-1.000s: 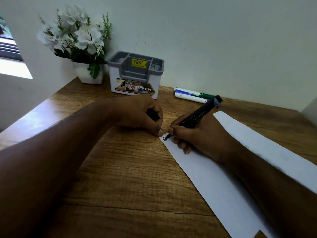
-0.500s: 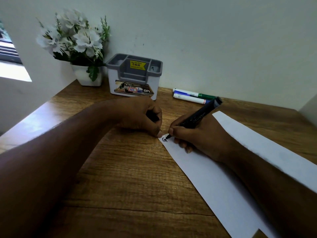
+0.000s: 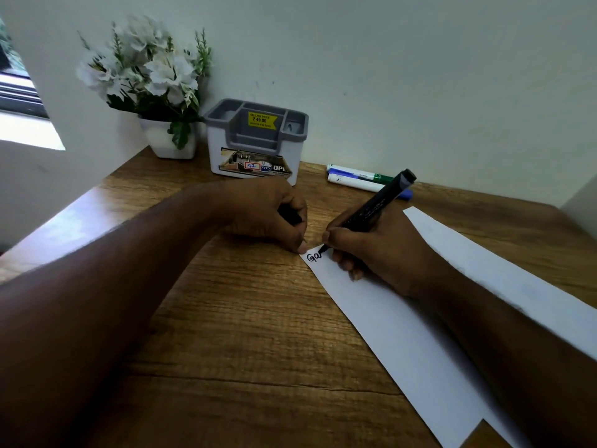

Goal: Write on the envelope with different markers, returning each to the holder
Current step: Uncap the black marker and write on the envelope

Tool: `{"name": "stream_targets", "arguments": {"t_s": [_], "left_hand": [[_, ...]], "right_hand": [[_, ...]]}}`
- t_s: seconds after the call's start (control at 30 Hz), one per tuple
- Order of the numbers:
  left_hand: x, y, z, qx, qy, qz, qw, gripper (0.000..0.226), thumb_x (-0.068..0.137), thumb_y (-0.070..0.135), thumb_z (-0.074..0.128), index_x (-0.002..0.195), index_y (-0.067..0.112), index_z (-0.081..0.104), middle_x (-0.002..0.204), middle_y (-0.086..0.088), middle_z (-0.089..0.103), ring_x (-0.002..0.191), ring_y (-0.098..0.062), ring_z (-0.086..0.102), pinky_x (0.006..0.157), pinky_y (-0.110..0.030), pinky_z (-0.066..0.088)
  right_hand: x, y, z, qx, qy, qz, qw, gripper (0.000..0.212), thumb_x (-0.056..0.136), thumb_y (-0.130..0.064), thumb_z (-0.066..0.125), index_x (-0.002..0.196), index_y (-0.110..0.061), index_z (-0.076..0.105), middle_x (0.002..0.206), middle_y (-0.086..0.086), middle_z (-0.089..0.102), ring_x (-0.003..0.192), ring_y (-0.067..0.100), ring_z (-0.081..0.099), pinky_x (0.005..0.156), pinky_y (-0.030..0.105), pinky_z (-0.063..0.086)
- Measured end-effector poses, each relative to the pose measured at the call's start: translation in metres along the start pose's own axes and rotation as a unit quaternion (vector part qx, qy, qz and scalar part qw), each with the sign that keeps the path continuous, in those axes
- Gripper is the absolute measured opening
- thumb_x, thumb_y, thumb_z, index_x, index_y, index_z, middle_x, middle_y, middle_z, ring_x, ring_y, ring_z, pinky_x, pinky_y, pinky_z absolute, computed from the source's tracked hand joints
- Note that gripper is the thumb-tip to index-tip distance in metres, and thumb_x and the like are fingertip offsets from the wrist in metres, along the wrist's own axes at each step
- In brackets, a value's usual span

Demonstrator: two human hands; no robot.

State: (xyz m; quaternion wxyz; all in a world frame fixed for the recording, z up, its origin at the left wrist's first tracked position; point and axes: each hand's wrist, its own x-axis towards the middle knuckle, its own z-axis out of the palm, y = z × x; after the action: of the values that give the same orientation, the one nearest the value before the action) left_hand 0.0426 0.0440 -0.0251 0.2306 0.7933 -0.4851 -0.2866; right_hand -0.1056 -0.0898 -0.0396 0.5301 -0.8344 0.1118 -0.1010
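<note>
Marker (image 3: 376, 208) pinched in my right hand (image 3: 374, 250), tip on the near-left corner of the envelope (image 3: 403, 334), where black letters show. My left hand (image 3: 268, 215) is curled around a dark cap, one fingertip pinning that corner to the desk (image 3: 242, 318). Holder (image 3: 256, 140) stands at the wall beside a plant (image 3: 151, 85), two markers (image 3: 358, 177) lying to its right.

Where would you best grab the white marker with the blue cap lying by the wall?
Pinch the white marker with the blue cap around its bare white barrel, coming from above. It lies flat on the wooden desk, with the green-capped marker close behind, and its cap end sits behind the black marker.
</note>
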Motion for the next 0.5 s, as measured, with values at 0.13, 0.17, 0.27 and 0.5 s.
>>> {"name": "stream_targets", "arguments": {"t_s": [0.13, 0.17, 0.27, 0.5], "left_hand": [[-0.0007, 0.0002, -0.0007, -0.002, -0.005, -0.004, 1.000, 0.013, 0.072, 0.025, 0.077, 0.075, 0.030, 0.066, 0.084, 0.011, 0.067, 0.080, -0.004, 0.059, 0.056, -0.012, 0.042], [-0.0006, -0.0003, -0.0005, -0.002, -0.004, -0.003, 1.000, 0.013, 0.072, 0.024, 0.077, 0.075, 0.030, 0.066, 0.084, 0.011, 0.067, 0.080, -0.005, 0.060, 0.058, -0.014, 0.042], [-0.0002, -0.0010, -0.0004, 0.002, -0.001, -0.002, 1.000, 0.013, 0.071, 0.025, 0.078, 0.075, 0.030, 0.067, 0.086, 0.009, 0.068, 0.082, -0.007, 0.060, 0.061, -0.019, 0.043], [0.0002, -0.0010, -0.0012, -0.002, -0.003, -0.003, 1.000, 0.013, 0.071, 0.024, 0.078, 0.078, 0.028, 0.068, 0.084, 0.008, 0.068, 0.082, -0.009, 0.061, 0.063, -0.021, 0.044]], "right_hand": [[-0.0002, 0.0000, 0.0000, -0.017, 0.006, -0.003, 1.000, 0.012, 0.083, -0.007, 0.069, 0.070, -0.007, 0.069, 0.053, 0.004, 0.067, 0.041, 0.013, 0.059, 0.038, 0.023, 0.048], [-0.0006, 0.0000, -0.0001, -0.016, 0.011, -0.006, 1.000, 0.014, 0.083, -0.007, 0.069, 0.069, -0.008, 0.068, 0.052, 0.003, 0.067, 0.040, 0.013, 0.058, 0.037, 0.023, 0.048], [-0.0021, 0.0002, -0.0007, 0.013, 0.029, -0.010, 0.999, 0.015, 0.084, -0.006, 0.068, 0.069, -0.008, 0.069, 0.048, 0.001, 0.064, 0.038, 0.010, 0.056, 0.036, 0.022, 0.048], [-0.0023, 0.0005, -0.0003, -0.003, 0.013, -0.007, 1.000, 0.010, 0.084, -0.009, 0.069, 0.075, -0.005, 0.070, 0.048, -0.002, 0.064, 0.038, 0.007, 0.055, 0.037, 0.019, 0.047]]}}
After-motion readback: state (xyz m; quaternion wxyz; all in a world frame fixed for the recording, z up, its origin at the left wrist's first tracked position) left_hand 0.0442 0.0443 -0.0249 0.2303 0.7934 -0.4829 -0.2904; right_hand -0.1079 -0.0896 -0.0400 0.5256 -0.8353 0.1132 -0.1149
